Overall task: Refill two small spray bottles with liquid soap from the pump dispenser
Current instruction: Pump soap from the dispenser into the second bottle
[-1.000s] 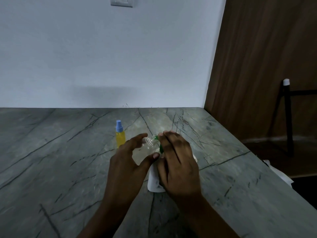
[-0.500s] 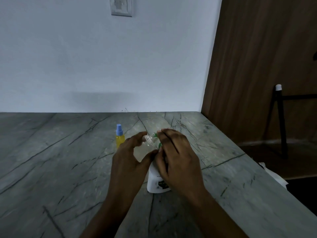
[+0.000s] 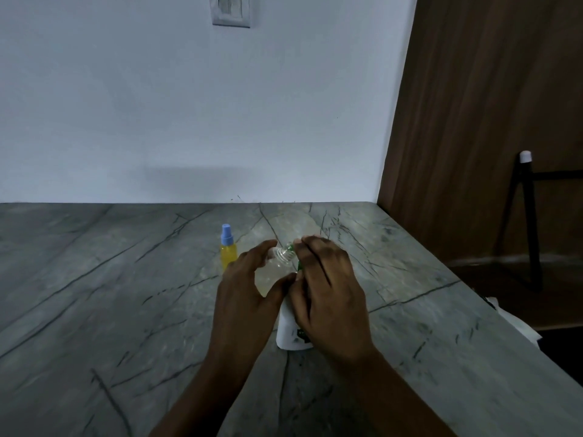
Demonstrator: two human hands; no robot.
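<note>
Clear spray bottle (image 3: 277, 269): uncapped, lifted off the grey veined countertop (image 3: 126, 279) and tilted, with its threaded mouth up against the green spout (image 3: 292, 246) of the pump dispenser (image 3: 288, 334). Gripped by the left hand (image 3: 243, 298), thumb across the near side, fingers curved round the far side, forefinger tip just beside the neck. Pale liquid faintly visible inside; level too dim to judge.

Right hand (image 3: 328, 294): laid over the top of the pump dispenser, hiding the pump head. Fingers fairly straight and close together, reaching forward to the spout; thumb down along the neck, touching the left thumb. Pressing or clasping, cannot tell, since the palm side is hidden. Only the white lower body of the dispenser, with a dark label, visible below the hand; standing upright on the countertop.

Yellow spray bottle (image 3: 228, 253): capped in blue, upright on the countertop just behind and left of the left hand, apart from it and untouched.

Behind: pale wall with a switch plate (image 3: 231, 9). To the right: brown wooden panel (image 3: 473, 121), black stand (image 3: 523, 222) with a white tip, and something white (image 3: 517, 326) past the counter edge, too dim to identify.
</note>
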